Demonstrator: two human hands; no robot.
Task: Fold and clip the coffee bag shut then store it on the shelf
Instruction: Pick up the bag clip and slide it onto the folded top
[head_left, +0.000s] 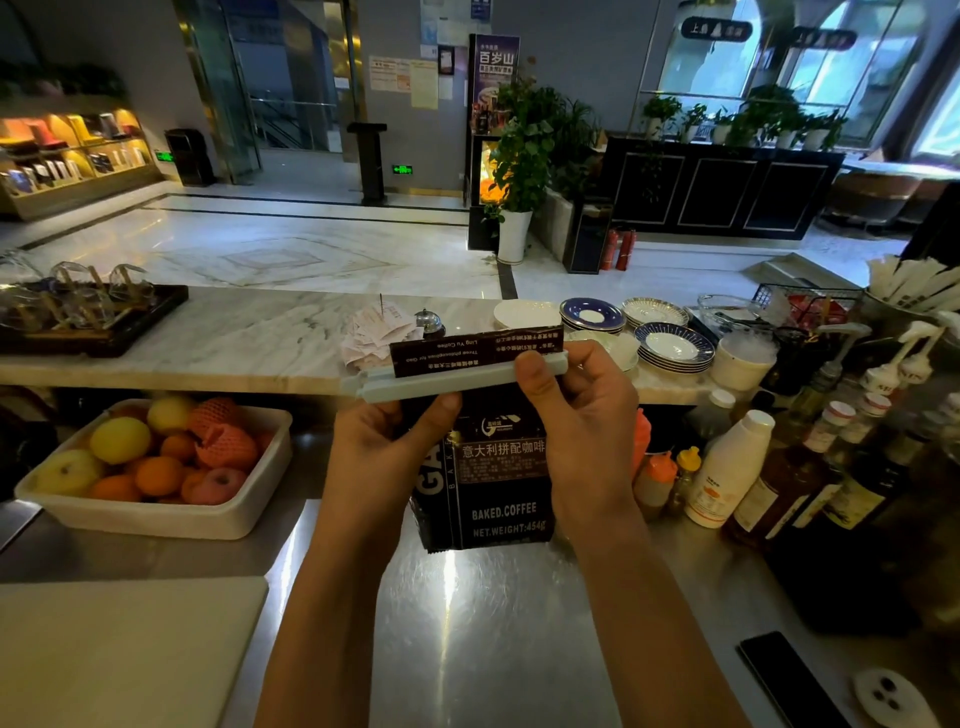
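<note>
Bag (498, 499) held upright above the steel counter (467, 623), its bottom edge just over or touching the surface; cannot be told which. Dark bag, white print "BAKED.COFFEE" and "NET.WEIGHT:454g" facing the camera. Top folded over; the folded flap is seen above the clip with its print upside down.

Clip (457, 379), a long pale bar, laid across the fold, tilted slightly, left end lower. It sticks out past the bag on the left.

Left hand (395, 441) closed round the bag's upper left side, thumb pressed up against the underside of the clip. Right hand (582, 410) closed on the right end of the clip, thumb on its front face, fingers curled behind.

Tub (156, 514) of oranges, lemons and apples noted left of the bag on the counter. White board (119, 654) at near left. Bottles (727, 467) grouped to the right. Phone (784, 675) at near right edge. Saucers (670, 345) stacked on the marble ledge behind, with a bell (429, 322) and slips of paper (374, 332) just behind the flap
</note>
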